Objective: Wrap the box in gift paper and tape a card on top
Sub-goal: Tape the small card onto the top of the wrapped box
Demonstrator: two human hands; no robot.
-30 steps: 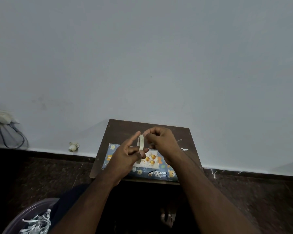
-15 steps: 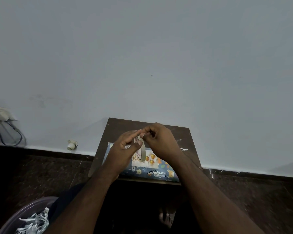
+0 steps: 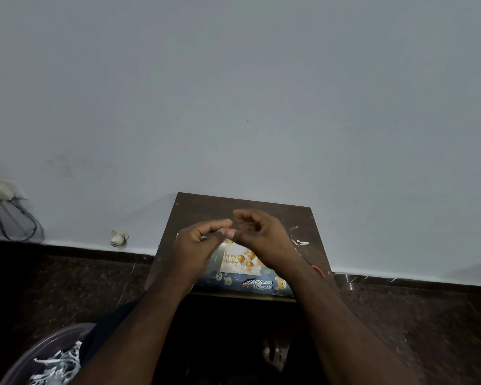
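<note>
The box [image 3: 261, 284], wrapped in blue animal-print paper, lies on a small brown table [image 3: 233, 207]. A white "Happy Birthday" card [image 3: 242, 259] with gold balloons rests on top of it. Both hands hover just above the card, blurred by motion. My left hand [image 3: 197, 245] is curled around a roll of clear tape [image 3: 216, 257], which peeks out pale below the fingers. My right hand [image 3: 264, 237] pinches at the roll's edge, its fingertips meeting my left thumb. The strip of tape itself is too faint to make out.
Red-handled scissors [image 3: 318, 269] and white paper scraps [image 3: 300, 241] lie on the table's right side. A purple basin of shredded paper [image 3: 53, 357] stands bottom left. A wall rises right behind the table, with a power strip and cable [image 3: 3, 193] at the left. My foot [image 3: 275, 354] shows under the table.
Both hands have dropped lower and closer to the card. The tape roll, held upright before, has tipped down under my left hand's fingers.
</note>
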